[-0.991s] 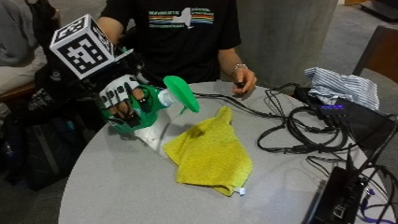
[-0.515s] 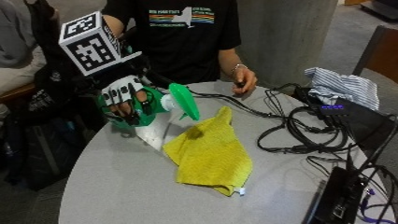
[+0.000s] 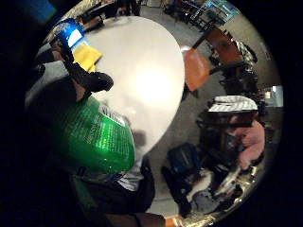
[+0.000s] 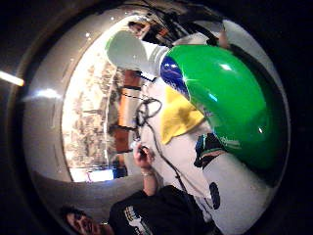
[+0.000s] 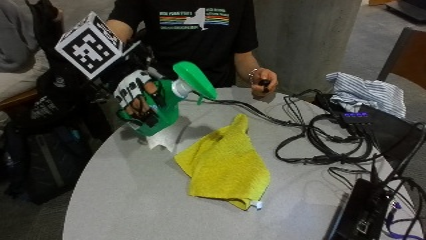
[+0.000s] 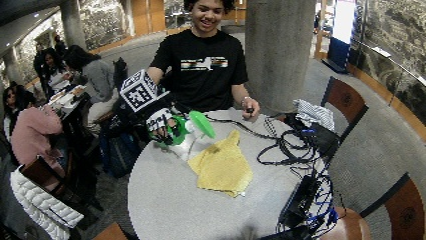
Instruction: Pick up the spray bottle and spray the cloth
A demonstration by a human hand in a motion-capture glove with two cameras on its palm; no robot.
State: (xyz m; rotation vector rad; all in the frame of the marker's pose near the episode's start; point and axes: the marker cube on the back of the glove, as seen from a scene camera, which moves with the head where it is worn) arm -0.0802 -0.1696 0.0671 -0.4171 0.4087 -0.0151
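- Outside view, lower centre: yellow cloth [image 5: 225, 165] lies crumpled on the table [image 5: 133, 200], not yet sprayed as far as I can judge.
- Left of frame: my gloved right hand [image 5: 136, 97] grasps the green spray bottle [image 5: 174, 95], lifted and tilted, nozzle toward the cloth.
- Pickup done; spraying remains.
- Upper centre: my bare hand [image 5: 263, 82] rests by the cables [image 5: 319, 140].
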